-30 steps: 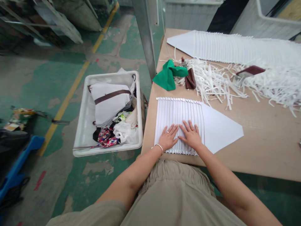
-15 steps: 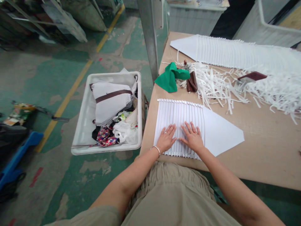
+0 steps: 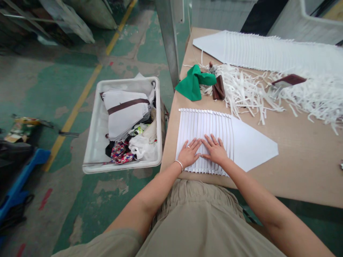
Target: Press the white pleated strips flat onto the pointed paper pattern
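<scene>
A white sheet with overlapping strips across its left part lies on the table near my body. Its right end is plain and tapers to a blunt tip. My left hand rests flat on the strips, fingers stretched out and holding nothing. Beside it, my right hand also lies flat on the strips, its fingers slightly spread. The fingertips of the two hands nearly meet. Small folded ends of the strips stick up along the sheet's far and near edges.
Behind the sheet are a green cloth, a brown scrap and heaped white strips. A long row of similar sheets lies at the back. Left of the table stands a white bin near a metal post.
My right hand has slid left across the strips towards my left hand, which stays almost in place. The whole view has shifted slightly.
</scene>
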Motion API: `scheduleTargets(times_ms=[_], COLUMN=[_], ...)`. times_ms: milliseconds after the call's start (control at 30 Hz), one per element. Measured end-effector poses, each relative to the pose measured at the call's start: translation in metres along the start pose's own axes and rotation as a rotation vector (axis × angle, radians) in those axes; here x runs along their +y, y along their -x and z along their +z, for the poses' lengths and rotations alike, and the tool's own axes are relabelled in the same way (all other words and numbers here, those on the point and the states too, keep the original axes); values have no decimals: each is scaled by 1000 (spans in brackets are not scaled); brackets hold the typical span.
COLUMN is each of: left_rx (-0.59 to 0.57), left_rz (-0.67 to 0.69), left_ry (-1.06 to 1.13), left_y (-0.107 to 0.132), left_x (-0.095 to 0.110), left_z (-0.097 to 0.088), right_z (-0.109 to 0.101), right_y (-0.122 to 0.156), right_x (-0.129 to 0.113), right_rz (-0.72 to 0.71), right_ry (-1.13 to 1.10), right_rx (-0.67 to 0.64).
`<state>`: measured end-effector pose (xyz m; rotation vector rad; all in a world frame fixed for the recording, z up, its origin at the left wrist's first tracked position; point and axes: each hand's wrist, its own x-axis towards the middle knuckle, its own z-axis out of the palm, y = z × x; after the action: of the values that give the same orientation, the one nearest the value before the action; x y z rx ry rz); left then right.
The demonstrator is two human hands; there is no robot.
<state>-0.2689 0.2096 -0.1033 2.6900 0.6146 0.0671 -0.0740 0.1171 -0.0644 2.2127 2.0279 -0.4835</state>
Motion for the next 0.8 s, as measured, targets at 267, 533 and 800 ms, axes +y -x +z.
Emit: scheduleTargets(times_ms=[267,533,800], left_rx=[62,60,426], left_rz=[16,-19,-280], left_ry=[-13,12,67], left_y=[-2,-6,15], left_x=[-4,-3,11], left_z=[3,-3,11], right_z=[-8,43,23], right_y=[58,189,210], right_x=[-4,36,132], right_rz=[134,464,513], right_ry=[-50,-202,-365], right_rx=[151,242,320])
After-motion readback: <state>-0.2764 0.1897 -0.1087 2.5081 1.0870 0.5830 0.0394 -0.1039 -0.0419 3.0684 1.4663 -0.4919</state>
